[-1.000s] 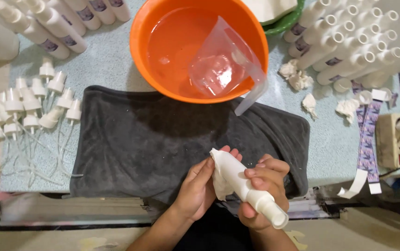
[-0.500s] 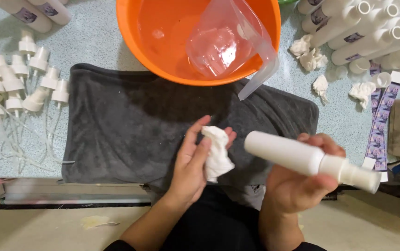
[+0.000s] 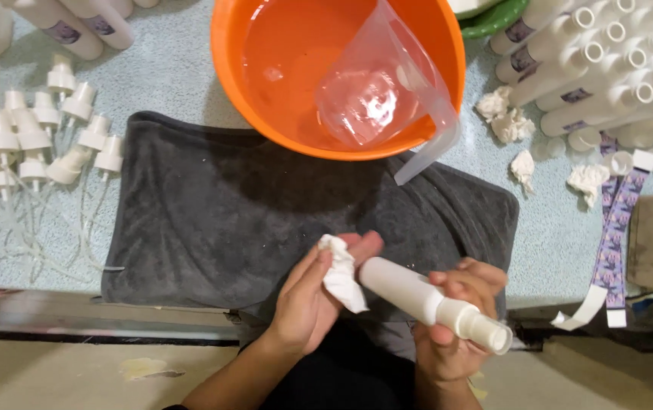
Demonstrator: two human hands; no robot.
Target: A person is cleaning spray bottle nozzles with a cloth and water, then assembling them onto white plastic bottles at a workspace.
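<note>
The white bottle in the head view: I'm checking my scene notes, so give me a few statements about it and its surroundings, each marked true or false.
1. The right hand holds the white bottle near its neck. True.
2. The left hand is empty. False: it holds a crumpled white tissue against the bottle's base.
3. A clear plastic jug sits in the orange basin. True.
4. The hands work above a red towel. False: the towel is dark grey.
5. White spray pump heads lie to the left of the towel. True.
6. The bottle has its pump fitted. False: its threaded neck is bare and open.
</note>
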